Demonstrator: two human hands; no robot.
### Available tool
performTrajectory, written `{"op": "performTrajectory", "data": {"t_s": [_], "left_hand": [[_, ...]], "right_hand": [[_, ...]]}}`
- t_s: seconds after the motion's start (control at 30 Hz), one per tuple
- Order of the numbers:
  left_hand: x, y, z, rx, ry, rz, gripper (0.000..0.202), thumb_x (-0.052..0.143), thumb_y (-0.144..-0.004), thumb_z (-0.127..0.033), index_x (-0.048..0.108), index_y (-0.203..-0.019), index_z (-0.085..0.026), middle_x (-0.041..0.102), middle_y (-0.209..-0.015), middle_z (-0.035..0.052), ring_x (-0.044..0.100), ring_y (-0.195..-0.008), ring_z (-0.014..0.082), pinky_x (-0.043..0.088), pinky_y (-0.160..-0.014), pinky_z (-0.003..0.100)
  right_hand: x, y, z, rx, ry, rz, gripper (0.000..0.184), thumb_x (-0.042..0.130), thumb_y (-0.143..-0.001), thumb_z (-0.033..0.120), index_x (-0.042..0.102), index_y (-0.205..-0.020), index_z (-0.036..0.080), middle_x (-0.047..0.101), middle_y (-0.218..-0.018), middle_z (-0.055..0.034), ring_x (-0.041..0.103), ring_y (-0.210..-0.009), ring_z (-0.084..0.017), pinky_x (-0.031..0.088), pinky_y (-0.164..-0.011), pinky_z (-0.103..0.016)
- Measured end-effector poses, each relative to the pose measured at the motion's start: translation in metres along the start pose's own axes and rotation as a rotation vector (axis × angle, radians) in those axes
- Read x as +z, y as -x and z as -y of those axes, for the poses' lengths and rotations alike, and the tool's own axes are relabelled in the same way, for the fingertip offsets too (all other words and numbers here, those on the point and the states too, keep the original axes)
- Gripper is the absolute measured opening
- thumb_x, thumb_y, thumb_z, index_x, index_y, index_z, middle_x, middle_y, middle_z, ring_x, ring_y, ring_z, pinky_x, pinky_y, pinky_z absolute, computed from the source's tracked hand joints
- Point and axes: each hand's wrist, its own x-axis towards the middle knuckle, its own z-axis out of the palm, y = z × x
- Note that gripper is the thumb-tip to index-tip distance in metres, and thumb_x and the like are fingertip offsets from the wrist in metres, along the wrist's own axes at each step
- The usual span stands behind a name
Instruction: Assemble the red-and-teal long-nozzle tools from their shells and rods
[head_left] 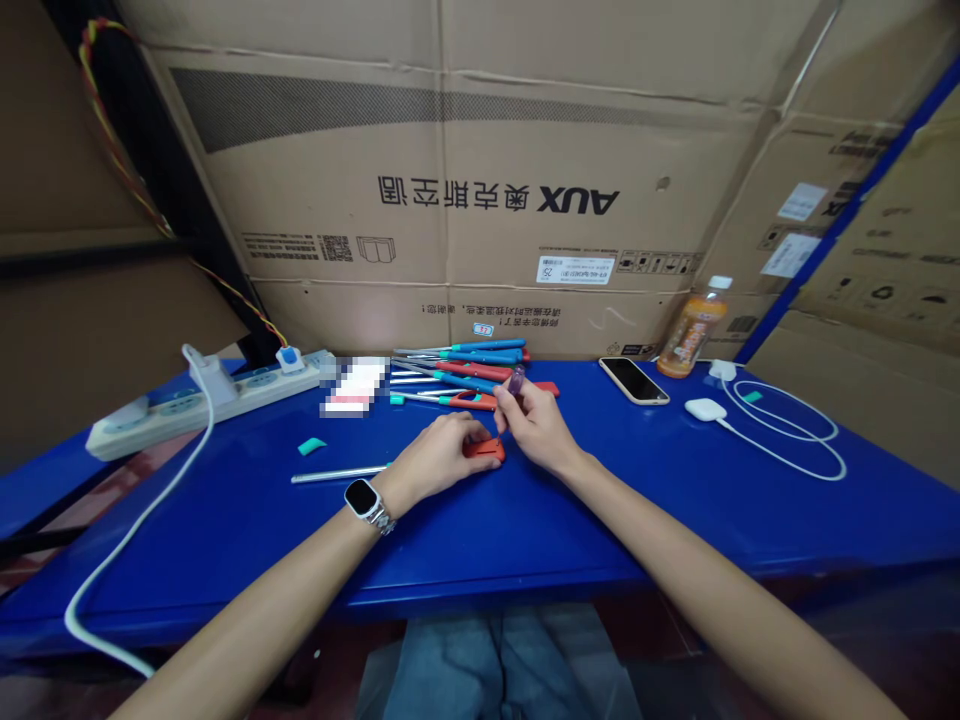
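My left hand, with a smartwatch on its wrist, rests on the blue table with fingers curled over a small red piece. My right hand pinches a small purple part between thumb and fingers, just above and right of the red piece. Behind both hands lies a pile of screwdrivers with blue and red handles. A bare metal shaft lies left of my left hand, near a loose teal piece.
A white power strip with a white cable sits at the left. A phone, an orange drink bottle and a white charger with coiled cord lie at the right. Cardboard boxes wall the back.
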Motion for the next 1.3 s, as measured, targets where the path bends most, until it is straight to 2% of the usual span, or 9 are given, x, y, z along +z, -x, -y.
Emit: {"op": "performTrajectory", "data": {"t_s": [0.3, 0.67, 1.03, 1.1, 1.23, 1.3], "left_hand": [[0.0, 0.0, 0.0, -0.018, -0.001, -0.008, 0.028, 0.068, -0.082, -0.047, 0.068, -0.085, -0.018, 0.072, -0.084, 0.0048, 0.063, -0.076, 0.0215, 0.043, -0.064, 0.029], [-0.004, 0.0, 0.0, -0.047, 0.013, -0.019, 0.025, 0.067, -0.082, -0.044, 0.069, -0.085, -0.019, 0.073, -0.086, 0.0043, 0.065, -0.078, 0.0221, 0.042, -0.065, 0.028], [0.0, 0.001, 0.005, -0.029, -0.011, -0.059, 0.026, 0.07, -0.078, -0.045, 0.07, -0.083, -0.02, 0.071, -0.085, 0.0049, 0.064, -0.076, 0.0224, 0.044, -0.065, 0.029], [-0.004, 0.0, 0.004, -0.002, 0.003, -0.107, 0.024, 0.069, -0.078, -0.043, 0.07, -0.086, -0.02, 0.071, -0.088, 0.0055, 0.065, -0.08, 0.0232, 0.046, -0.068, 0.03], [-0.024, -0.01, -0.009, 0.07, 0.187, -0.376, 0.023, 0.057, -0.085, -0.03, 0.067, -0.102, -0.018, 0.07, -0.102, 0.0084, 0.065, -0.091, 0.0217, 0.049, -0.075, 0.032], [-0.034, -0.02, -0.019, 0.106, 0.3, -0.46, 0.023, 0.059, -0.085, -0.029, 0.066, -0.104, -0.017, 0.07, -0.104, 0.0083, 0.065, -0.089, 0.0193, 0.05, -0.075, 0.031]], "right_hand": [[0.001, 0.0, -0.001, 0.014, 0.005, 0.014, 0.041, 0.046, -0.095, 0.055, 0.049, -0.072, 0.02, 0.058, -0.058, 0.001, 0.05, -0.05, -0.012, 0.041, -0.052, -0.025], [0.002, 0.001, -0.004, -0.004, 0.013, 0.045, 0.039, 0.048, -0.095, 0.052, 0.054, -0.076, 0.018, 0.062, -0.063, -0.0002, 0.056, -0.055, -0.012, 0.046, -0.059, -0.024], [0.003, -0.004, -0.007, 0.057, -0.032, 0.041, 0.04, 0.052, -0.092, 0.055, 0.055, -0.077, 0.018, 0.064, -0.062, -0.001, 0.054, -0.05, -0.011, 0.045, -0.052, -0.022], [0.003, -0.004, -0.008, 0.064, -0.044, 0.044, 0.04, 0.052, -0.092, 0.055, 0.057, -0.079, 0.018, 0.065, -0.062, -0.0015, 0.054, -0.049, -0.011, 0.044, -0.05, -0.022], [0.004, -0.005, -0.012, 0.064, -0.048, 0.06, 0.04, 0.053, -0.091, 0.055, 0.061, -0.084, 0.017, 0.065, -0.063, -0.0018, 0.054, -0.049, -0.011, 0.044, -0.048, -0.022], [0.004, -0.006, -0.013, 0.061, -0.04, 0.063, 0.04, 0.054, -0.09, 0.056, 0.061, -0.084, 0.017, 0.065, -0.063, -0.0018, 0.054, -0.049, -0.011, 0.043, -0.047, -0.021]]}}
